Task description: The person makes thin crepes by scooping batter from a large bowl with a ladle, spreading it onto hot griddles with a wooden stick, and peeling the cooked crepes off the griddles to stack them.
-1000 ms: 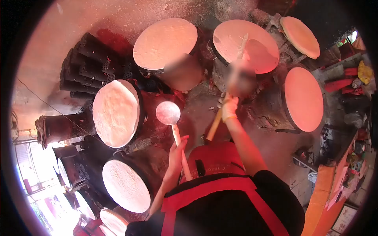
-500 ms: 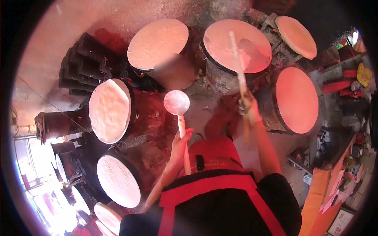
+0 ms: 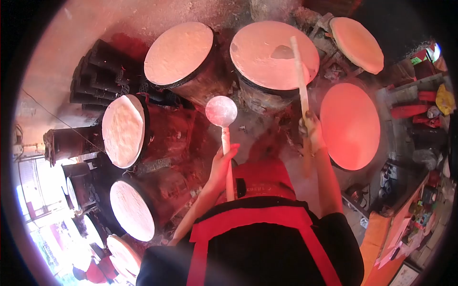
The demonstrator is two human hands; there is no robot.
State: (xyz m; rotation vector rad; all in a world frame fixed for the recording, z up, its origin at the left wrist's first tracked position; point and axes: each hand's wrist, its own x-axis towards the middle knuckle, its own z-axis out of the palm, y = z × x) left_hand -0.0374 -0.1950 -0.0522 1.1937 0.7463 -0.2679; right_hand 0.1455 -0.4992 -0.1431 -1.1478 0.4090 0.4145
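Note:
My left hand [image 3: 222, 168] is wrapped round the wooden handle of a ladle [image 3: 221, 111], whose round, batter-whitened bowl points away from me. My right hand [image 3: 311, 131] grips a long flat wooden stick [image 3: 299, 66]. The stick's far end reaches over the right side of the middle round griddle, which is covered by a thin pale sheet of batter [image 3: 257, 55] with a small darker patch. Whether the stick touches the batter I cannot tell. Right beside that hand is another batter-covered griddle [image 3: 350, 126], smooth and pinkish.
More coated griddles on drum stoves curve round me: back left [image 3: 179, 53], left with a lifting edge [image 3: 123, 131], and lower left [image 3: 132, 209]. A stack of round flatbreads [image 3: 358, 45] sits back right. Dark perforated coal cylinders [image 3: 102, 71] are piled left. An orange-sided counter [image 3: 377, 238] stands right.
My right hand and the stick have shifted right. The dark patch on the middle griddle's sheet looks smaller. My left hand still holds the ladle; the whole view has swung slightly.

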